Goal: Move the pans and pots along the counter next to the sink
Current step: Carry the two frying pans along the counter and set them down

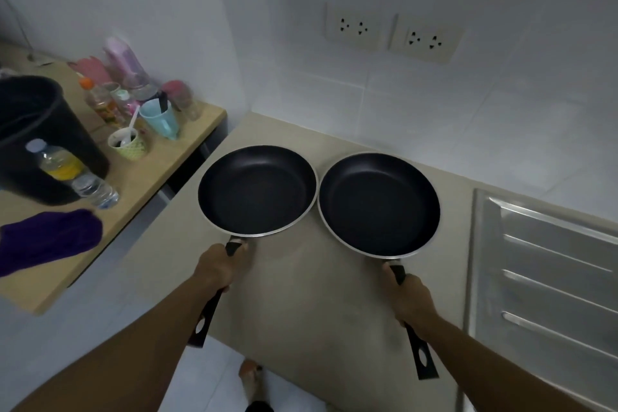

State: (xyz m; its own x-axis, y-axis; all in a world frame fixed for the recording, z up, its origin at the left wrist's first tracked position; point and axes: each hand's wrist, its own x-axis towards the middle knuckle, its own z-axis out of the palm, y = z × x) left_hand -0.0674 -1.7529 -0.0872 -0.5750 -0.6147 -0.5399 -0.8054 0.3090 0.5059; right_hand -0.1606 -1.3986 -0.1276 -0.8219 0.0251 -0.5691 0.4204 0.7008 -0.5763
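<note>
- White tiled walls meet in a corner behind a beige tabletop (pixel 301 281), and a steel sink drainboard (pixel 548 278) takes up its right end; two double sockets (pixel 391 32) sit on the wall above.
- Left of the drainboard, two dark non-stick pans lie side by side over the tabletop, rims almost touching; whether they rest on it or hang just above I cannot tell.
- Nearer the drainboard is the right pan (pixel 379 204); the left pan (pixel 257 189) is one pan-width further from it, by the tabletop's left edge.
- Each pan's long axis runs from bowl to handle, roughly at right angles to the back wall: bowls point toward the wall, black handles point back toward the person.
- Left hand (pixel 219 266) is a closed grip wrapped around the left pan's handle, close to the bowl; the handle's tail with its hanging hole sticks out behind the wrist.
- Right hand (pixel 413 299) is likewise clenched on the right pan's handle, a little further from the bowl, with more tail showing.
- From each grip the pan's weight lies straight ahead, away from the body, so a sideways move toward the drainboard would run across the handles' axis.
- Judging by this, the right hand leads, being nearer the drainboard, and the left pan must follow at the same pace or the rims will knock.
- Away from the drainboard, beyond the tabletop's left edge, a lower wooden shelf (pixel 160 170) carries a black bucket (pixel 40 137), bottles and cups, clear of that path.
</note>
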